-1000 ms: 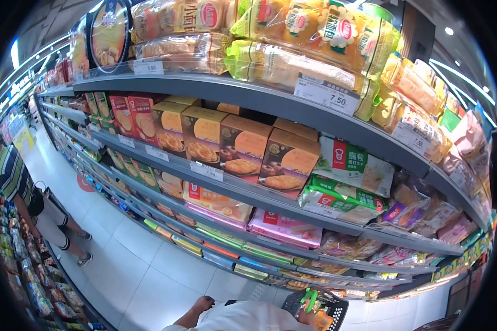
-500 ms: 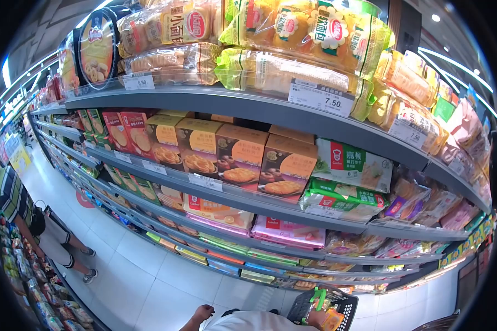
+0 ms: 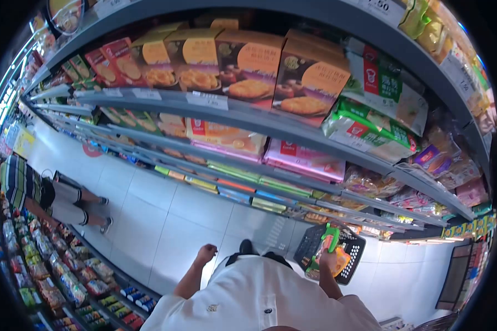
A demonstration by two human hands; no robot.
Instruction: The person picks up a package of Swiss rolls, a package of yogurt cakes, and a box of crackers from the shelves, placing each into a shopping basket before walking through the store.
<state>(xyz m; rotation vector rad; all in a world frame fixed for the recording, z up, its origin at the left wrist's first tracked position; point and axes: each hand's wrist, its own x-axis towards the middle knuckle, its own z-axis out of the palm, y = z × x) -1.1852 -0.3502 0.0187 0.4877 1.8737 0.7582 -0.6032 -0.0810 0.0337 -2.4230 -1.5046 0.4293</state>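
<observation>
My left hand (image 3: 207,252) hangs to the left of my white shirt, its fingers loosely curled, with nothing visible in it. On the other side, my right hand (image 3: 328,258) is closed at the green handle (image 3: 331,236) of a black shopping basket (image 3: 353,243). Part of the grip is hidden by the hand. An orange-yellow package (image 3: 340,261) lies in the basket beside the hand. Both arms are low, apart from the shelves. Ahead stand brown and orange biscuit boxes (image 3: 309,77) on a grey shelf, beside green and white packs (image 3: 378,124).
At the left, a person in a striped shirt (image 3: 17,179) stands with an arm over a display of packaged snacks (image 3: 55,265). Several curved shelf tiers (image 3: 243,118) cross the view. Pale floor tiles (image 3: 190,212) lie below them.
The view has tilted down. The shelves sit higher in the picture, and more of my shirt, both arms and the basket shows. My right hand stays at the basket.
</observation>
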